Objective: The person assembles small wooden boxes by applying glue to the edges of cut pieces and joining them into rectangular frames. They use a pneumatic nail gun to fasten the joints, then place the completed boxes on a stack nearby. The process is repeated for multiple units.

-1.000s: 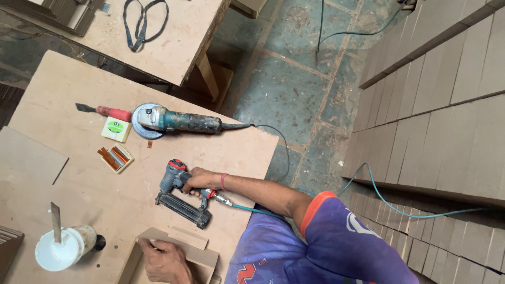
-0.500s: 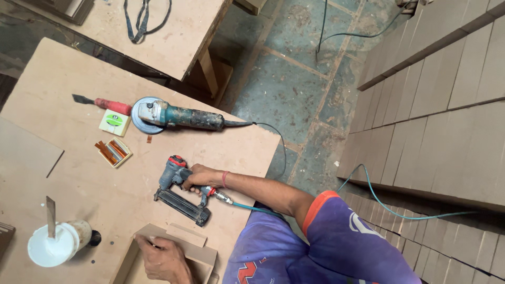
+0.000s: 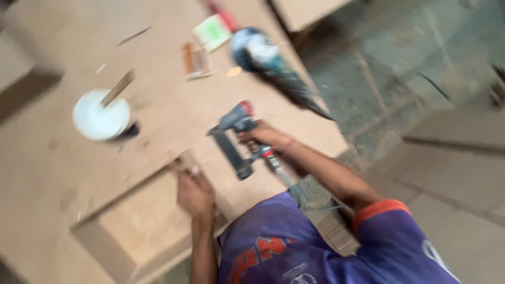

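Note:
The picture is blurred by motion. My right hand (image 3: 263,138) grips the handle of a grey nail gun with a red cap (image 3: 234,139), which rests nose-down on the wooden worktable (image 3: 173,115). A hose (image 3: 284,176) runs from the gun back toward my purple shirt. My left hand (image 3: 194,194) presses on the corner of a shallow wooden frame (image 3: 139,226) at the table's near edge, just below and left of the gun.
A white cup with a stick in it (image 3: 100,115) stands to the left. An angle grinder (image 3: 273,66), a small green-and-white box (image 3: 213,30) and a brown packet (image 3: 195,60) lie farther back. The table edge drops to a concrete floor (image 3: 389,79) on the right.
The view has swung and tilted, and is now blurred. The table appears rotated and closer. Both hands keep their places on the nail gun and the frame.

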